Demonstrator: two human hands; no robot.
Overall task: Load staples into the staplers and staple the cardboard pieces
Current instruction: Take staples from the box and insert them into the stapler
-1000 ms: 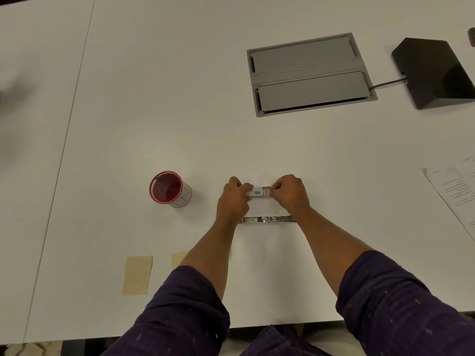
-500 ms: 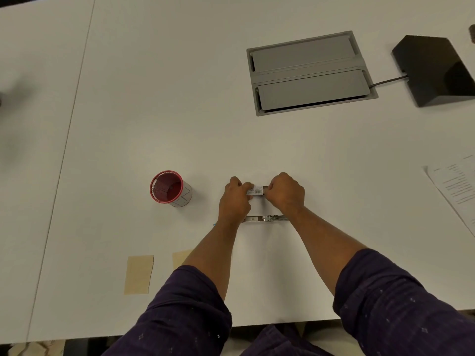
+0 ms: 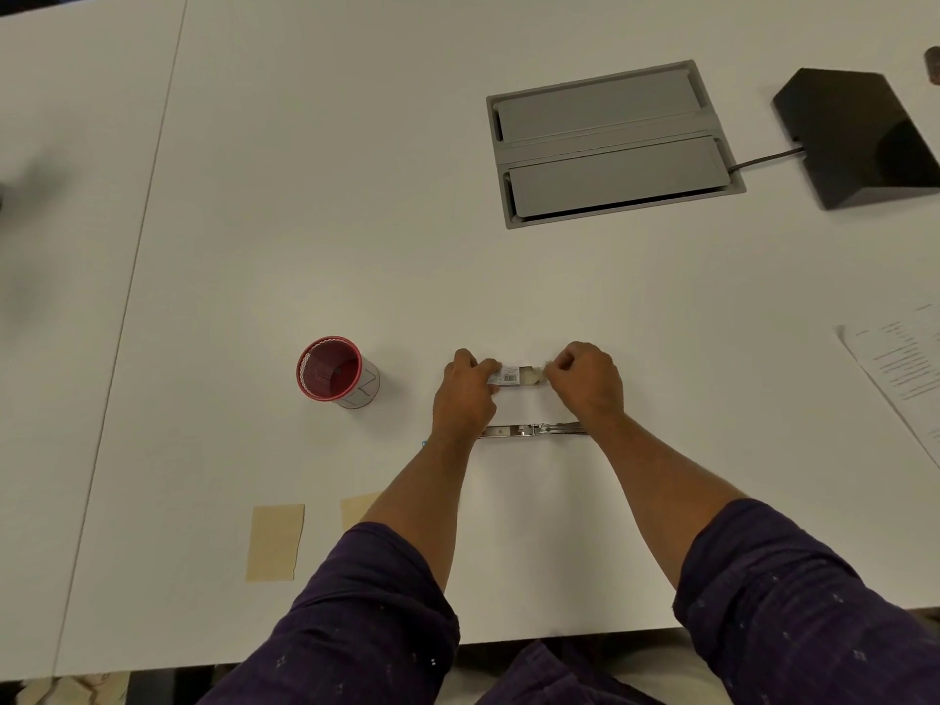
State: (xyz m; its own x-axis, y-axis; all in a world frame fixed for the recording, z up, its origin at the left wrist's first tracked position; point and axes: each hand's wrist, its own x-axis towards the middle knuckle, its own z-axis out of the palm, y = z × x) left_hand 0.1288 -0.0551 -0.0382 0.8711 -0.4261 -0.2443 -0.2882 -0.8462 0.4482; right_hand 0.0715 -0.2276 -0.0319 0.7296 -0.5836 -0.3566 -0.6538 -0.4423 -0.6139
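A small white staple box (image 3: 515, 375) with a barcode label is pinched between both hands just above the table. My left hand (image 3: 465, 394) grips its left end and my right hand (image 3: 585, 381) pinches its right end, where a pale inner part shows. Nearer to me an opened metal stapler (image 3: 531, 430) lies flat on the white table, partly hidden under my wrists. Two tan cardboard pieces lie at the lower left: one (image 3: 274, 542) in full view, the other (image 3: 358, 507) half covered by my left forearm.
A red mesh cup (image 3: 333, 371) stands left of my hands. A grey cable hatch (image 3: 610, 145) is set in the table at the back, with a black wedge-shaped device (image 3: 859, 137) and its cord to its right. Printed paper (image 3: 905, 363) lies at the right edge.
My right hand has shifted a little to the right, so more of the box's right end shows between the hands. The left hand has stayed in place.
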